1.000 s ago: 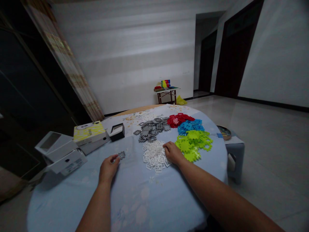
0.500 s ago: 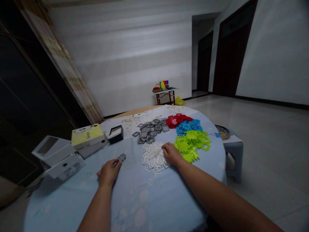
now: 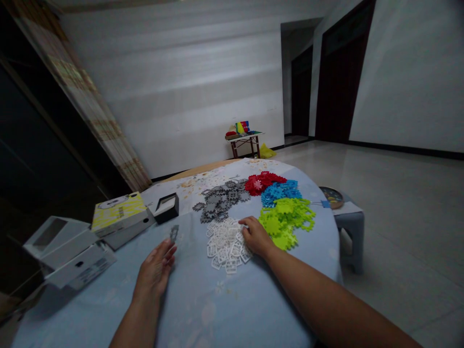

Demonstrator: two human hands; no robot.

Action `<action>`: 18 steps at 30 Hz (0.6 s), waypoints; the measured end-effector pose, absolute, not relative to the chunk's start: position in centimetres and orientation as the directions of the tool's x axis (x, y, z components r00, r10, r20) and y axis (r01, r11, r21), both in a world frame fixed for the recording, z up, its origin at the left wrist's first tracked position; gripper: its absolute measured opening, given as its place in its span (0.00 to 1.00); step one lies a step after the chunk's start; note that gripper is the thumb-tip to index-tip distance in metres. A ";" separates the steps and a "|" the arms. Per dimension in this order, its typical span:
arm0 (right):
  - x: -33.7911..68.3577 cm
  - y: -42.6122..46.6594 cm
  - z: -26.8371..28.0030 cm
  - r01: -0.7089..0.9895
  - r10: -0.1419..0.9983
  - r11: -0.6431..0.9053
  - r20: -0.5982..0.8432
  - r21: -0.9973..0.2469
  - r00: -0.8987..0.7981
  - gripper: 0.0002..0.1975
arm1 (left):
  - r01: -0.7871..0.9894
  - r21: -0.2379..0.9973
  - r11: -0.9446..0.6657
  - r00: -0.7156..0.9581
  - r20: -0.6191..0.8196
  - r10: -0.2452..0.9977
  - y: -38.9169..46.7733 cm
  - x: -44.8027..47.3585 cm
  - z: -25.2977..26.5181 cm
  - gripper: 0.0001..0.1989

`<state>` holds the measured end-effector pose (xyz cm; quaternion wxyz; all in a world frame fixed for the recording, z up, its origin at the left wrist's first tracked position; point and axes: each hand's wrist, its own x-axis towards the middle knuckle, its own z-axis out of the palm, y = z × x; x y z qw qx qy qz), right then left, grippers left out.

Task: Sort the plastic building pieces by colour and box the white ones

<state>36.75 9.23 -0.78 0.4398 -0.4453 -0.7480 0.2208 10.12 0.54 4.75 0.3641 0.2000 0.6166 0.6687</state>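
Note:
My left hand (image 3: 155,268) is raised over the left part of the table, turned on its side. A grey toothed plastic piece (image 3: 174,233) is pinched at its fingertips. My right hand (image 3: 256,237) reaches to the right edge of a pile of white plastic pieces (image 3: 224,244). Its index finger is stretched out and apart from the thumb, and no piece shows between them. Beyond the white pile lies a heap of grey toothed pieces (image 3: 216,199). Bright green pieces (image 3: 286,217) are just right of my right hand, with blue pieces (image 3: 281,192) and red pieces (image 3: 264,181) behind.
On the left stand white boxes (image 3: 78,258), a yellow-and-white box (image 3: 121,212) and a small black open box (image 3: 166,208). A pale blue floral cloth (image 3: 195,309) covers the round table. Beside it, a grey stool (image 3: 351,232) holds a round dish (image 3: 332,197).
My left hand has turned on its side, tilting the grey piece upright. My right index finger has straightened away from the thumb. The view has shifted slightly.

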 end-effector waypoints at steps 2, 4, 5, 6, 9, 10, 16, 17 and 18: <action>36.7 9.2 -0.6 0.434 0.851 0.521 0.485 -0.735 -0.201 0.14 | -0.235 0.969 0.074 -0.614 -0.207 0.762 0.8 11.1 4.9 0.13; 36.6 9.1 -0.5 0.400 0.845 0.532 0.493 -0.746 -0.205 0.14 | -0.181 0.977 0.115 -0.562 -0.199 0.803 1.6 11.9 4.9 0.17; 36.6 9.1 -0.4 0.386 0.846 0.532 0.490 -0.753 -0.210 0.14 | -0.145 0.982 0.124 -0.541 -0.184 0.821 2.3 12.2 5.0 0.19; 36.5 9.1 -0.4 0.375 0.848 0.530 0.484 -0.761 -0.215 0.14 | -0.104 0.987 0.123 -0.526 -0.159 0.835 3.2 12.5 5.0 0.21; 36.4 9.2 -0.4 0.345 0.855 0.518 0.469 -0.782 -0.221 0.14 | 0.032 0.996 0.082 -0.497 -0.056 0.866 7.1 13.1 5.8 0.25; 36.3 9.3 -0.4 0.335 0.858 0.513 0.466 -0.790 -0.216 0.13 | 0.071 0.996 0.055 -0.487 -0.014 0.873 8.7 13.3 6.2 0.25; 36.4 9.6 -0.4 0.300 0.866 0.500 0.458 -0.813 -0.202 0.13 | 0.162 0.984 -0.068 -0.500 0.142 0.854 18.3 15.0 8.4 0.27; 36.4 9.7 -0.3 0.299 0.864 0.503 0.460 -0.811 -0.207 0.13 | 0.180 0.981 -0.069 -0.506 0.152 0.849 19.3 15.2 8.4 0.28; 36.5 9.7 -0.2 0.298 0.862 0.505 0.461 -0.810 -0.210 0.13 | 0.201 0.977 -0.066 -0.511 0.162 0.844 20.0 15.3 8.3 0.28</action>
